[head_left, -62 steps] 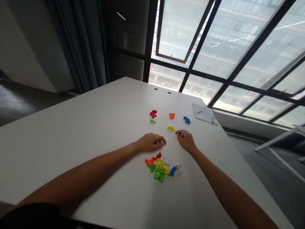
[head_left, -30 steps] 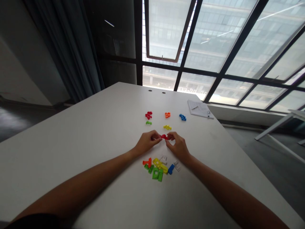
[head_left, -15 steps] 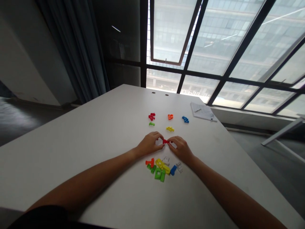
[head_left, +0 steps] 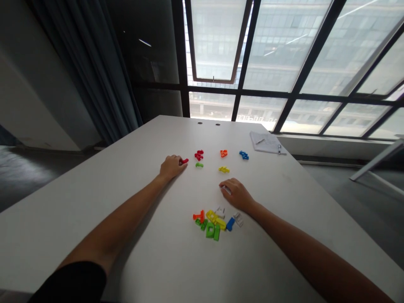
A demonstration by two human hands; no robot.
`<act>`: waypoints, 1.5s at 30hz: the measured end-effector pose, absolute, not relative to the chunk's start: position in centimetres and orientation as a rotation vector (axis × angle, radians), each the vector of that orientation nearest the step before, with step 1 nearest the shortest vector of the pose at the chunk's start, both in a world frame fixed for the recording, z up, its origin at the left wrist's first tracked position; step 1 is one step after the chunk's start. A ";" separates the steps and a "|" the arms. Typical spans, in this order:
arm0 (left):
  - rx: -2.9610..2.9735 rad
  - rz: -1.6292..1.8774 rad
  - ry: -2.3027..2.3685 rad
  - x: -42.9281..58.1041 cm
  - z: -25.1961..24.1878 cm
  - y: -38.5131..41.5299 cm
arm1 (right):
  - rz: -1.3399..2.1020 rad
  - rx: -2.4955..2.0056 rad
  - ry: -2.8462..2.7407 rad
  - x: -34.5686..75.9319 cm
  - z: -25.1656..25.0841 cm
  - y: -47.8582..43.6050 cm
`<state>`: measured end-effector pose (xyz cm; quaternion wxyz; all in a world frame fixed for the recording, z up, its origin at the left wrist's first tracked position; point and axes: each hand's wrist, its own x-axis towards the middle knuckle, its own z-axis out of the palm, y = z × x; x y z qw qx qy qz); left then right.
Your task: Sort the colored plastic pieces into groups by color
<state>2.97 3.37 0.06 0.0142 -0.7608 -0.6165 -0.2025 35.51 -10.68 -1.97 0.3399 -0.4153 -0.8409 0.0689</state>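
Note:
My left hand [head_left: 172, 167] is closed, pinching a small red plastic piece [head_left: 184, 161] between thumb and fingers just above the table. Right of it lies a cluster of red pieces [head_left: 199, 155], with a light green piece [head_left: 199, 165] below. My right hand [head_left: 236, 194] rests on the table, fingers curved and slightly apart from the thumb, with nothing visible in them. Beyond it sits a small group of yellow pieces [head_left: 224, 169]. Nearer me lies a mixed pile, including a green piece [head_left: 210, 230], a yellow piece [head_left: 220, 223], a blue piece [head_left: 230, 224] and an orange piece [head_left: 200, 216].
Orange pieces [head_left: 224, 153] and blue pieces [head_left: 244, 155] form separate groups farther back on the white table [head_left: 132, 168]. Paper [head_left: 268, 142] with pens on it lies at the right edge. Two dark round fittings sit near the far edge, before the windows.
My left hand has carried the red piece left and away from me, toward the red cluster. My right hand has let go of it and stayed near the same spot.

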 end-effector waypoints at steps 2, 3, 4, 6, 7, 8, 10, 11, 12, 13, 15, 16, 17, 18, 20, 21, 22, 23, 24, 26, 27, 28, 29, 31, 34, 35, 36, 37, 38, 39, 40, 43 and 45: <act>-2.327 -0.620 -2.004 4.3 0.2 5.1 | 0.177 -1.085 -2.197 35.5 -1.9 -10.7; -2.310 -0.622 -2.050 5.0 0.2 6.0 | 0.175 -1.081 -2.203 35.6 -1.9 -10.7; -2.300 -0.625 -2.070 5.7 0.3 6.8 | 0.173 -1.074 -2.211 35.6 -1.9 -10.7; -2.292 -0.635 -2.087 6.9 0.3 8.3 | 0.170 -1.057 -2.227 35.7 -1.8 -10.7; -2.298 -0.639 -2.083 7.2 0.3 8.8 | 0.170 -1.049 -2.235 35.7 -1.8 -10.7; -2.309 -0.644 -2.077 7.4 0.2 9.3 | 0.170 -1.042 -2.240 35.7 -1.8 -10.7; -2.339 -0.663 -2.052 7.3 0.2 9.6 | 0.173 -1.031 -2.243 35.7 -1.8 -10.7; -2.351 -0.676 -2.035 7.0 0.3 9.5 | 0.175 -1.029 -2.242 35.6 -1.8 -10.7; -2.355 -0.690 -2.019 6.7 0.3 9.2 | 0.178 -1.029 -2.240 35.6 -1.8 -10.7; -2.357 -0.716 -1.997 6.3 0.4 8.7 | 0.183 -1.031 -2.235 35.6 -1.8 -10.7; -2.393 -0.786 -1.924 5.6 0.6 7.0 | 0.224 -1.031 -2.219 35.6 -1.7 -10.7; -2.444 -0.835 -1.860 5.4 0.7 5.8 | 0.274 -1.019 -2.213 35.7 -1.6 -10.8; -2.530 -0.864 -1.786 5.3 0.7 4.5 | 0.348 -0.994 -2.216 35.9 -1.5 -10.8; -2.632 -0.855 -1.716 5.3 0.6 3.0 | 0.441 -0.956 -2.230 36.1 -1.3 -10.7; -2.778 -0.791 -1.614 5.7 0.4 -0.3 | 0.636 -0.855 -2.297 36.6 -0.7 -10.7; -2.811 -0.766 -1.558 6.1 0.3 -1.8 | 0.715 -0.804 -2.345 36.9 -0.3 -10.7; -2.841 -0.737 -1.486 6.6 0.1 -3.3 | 0.773 -0.763 -2.394 37.1 0.0 -10.6; -2.867 -0.726 -1.437 7.3 0.1 -4.7 | 0.810 -0.734 -2.433 37.3 0.4 -10.6; -2.896 -0.748 -1.422 8.1 0.1 -5.8 | 0.829 -0.718 -2.458 37.4 0.6 -10.6; -2.989 -0.794 -1.371 9.7 0.2 -7.5 | 0.839 -0.710 -2.459 37.4 1.0 -10.7; -3.053 -0.801 -1.309 10.5 0.3 -8.1 | 0.834 -0.719 -2.444 37.3 1.0 -10.7; -3.122 -0.800 -1.234 11.1 0.4 -8.5 | 0.825 -0.732 -2.424 37.1 1.0 -10.8; -3.178 -0.795 -1.162 11.5 0.5 -8.8 | 0.815 -0.749 -2.403 37.0 0.9 -10.8; -3.259 -0.777 -1.055 11.9 0.7 -9.1 | 0.799 -0.785 -2.363 36.9 0.6 -10.8; -3.336 -0.732 -0.953 11.5 1.2 -9.2 | 0.797 -0.782 -2.370 37.1 0.4 -10.7; -3.372 -0.713 -0.909 11.3 1.4 -9.2 | 0.798 -0.759 -2.397 37.2 0.4 -10.6; -3.410 -0.693 -0.863 11.0 1.7 -9.2 | 0.799 -0.733 -2.426 37.3 0.4 -10.5; -3.449 -0.673 -0.823 10.9 1.9 -9.2 | 0.801 -0.708 -2.448 37.4 0.5 -10.5; -3.487 -0.657 -0.794 10.7 2.0 -9.2 | 0.804 -0.694 -2.457 37.5 0.6 -10.5; -3.519 -0.648 -0.778 10.7 2.2 -9.2 | 0.810 -0.693 -2.454 37.5 0.6 -10.5; -3.544 -0.646 -0.776 10.7 2.2 -9.1 | 0.820 -0.700 -2.443 37.5 0.7 -10.5; -3.576 -0.664 -0.831 10.8 2.0 -8.7 | 0.870 -0.731 -2.405 37.5 0.8 -10.5; -3.566 -0.680 -0.888 10.9 1.7 -8.4 | 0.904 -0.756 -2.376 37.5 0.8 -10.5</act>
